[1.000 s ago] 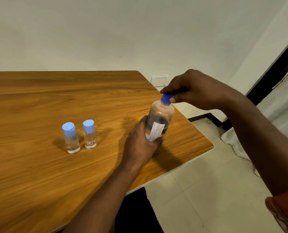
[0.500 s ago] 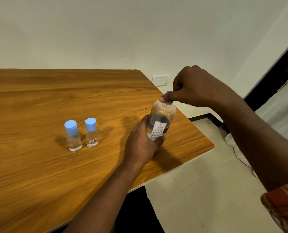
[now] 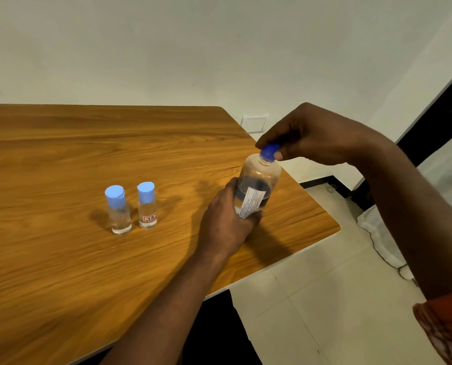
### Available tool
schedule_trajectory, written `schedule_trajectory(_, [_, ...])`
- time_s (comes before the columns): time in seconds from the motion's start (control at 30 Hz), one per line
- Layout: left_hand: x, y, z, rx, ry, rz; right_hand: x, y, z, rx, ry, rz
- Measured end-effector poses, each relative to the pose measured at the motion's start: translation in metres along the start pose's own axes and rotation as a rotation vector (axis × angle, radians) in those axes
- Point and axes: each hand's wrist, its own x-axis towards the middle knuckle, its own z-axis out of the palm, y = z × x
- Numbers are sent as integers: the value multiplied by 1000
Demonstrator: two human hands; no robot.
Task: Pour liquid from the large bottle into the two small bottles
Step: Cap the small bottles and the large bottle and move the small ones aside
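Large bottle [image 3: 257, 189]: clear, upright near the right edge of wooden table [image 3: 61, 259], gripped low around the body by left hand [image 3: 226, 222]. Blue cap [image 3: 269, 151]: pinched by right hand [image 3: 309, 135]; grip re-set since half a second ago, more cap showing, still seated; unscrewing apparently under way. Two small bottles [image 3: 131, 209]: side by side, capped, untouched, well left. Pouring not yet begun.

A wood-grain table [image 3: 61, 154] stands against a plain pale wall [image 3: 219, 48] bearing a white wall plate [image 3: 254, 123]. Pale floor tiles [image 3: 325, 299] lie beyond the table's right edge.
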Motion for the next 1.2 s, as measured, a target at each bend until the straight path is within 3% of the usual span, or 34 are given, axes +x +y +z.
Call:
schedule_trajectory(0.6, [-1, -1, 1, 7, 18, 6, 17, -24, 18, -519, 215, 237])
schedule_trajectory(0.73, [0, -2, 1, 0, 8, 9, 14, -18, 9, -288, 216, 273])
schedule_trajectory(0.9, [1, -3, 3, 22, 5, -3, 5, -4, -11, -10, -46, 63])
schedule_trajectory(1.2, [-1, 0, 1, 15, 4, 8, 10, -11, 1, -190, 82, 98])
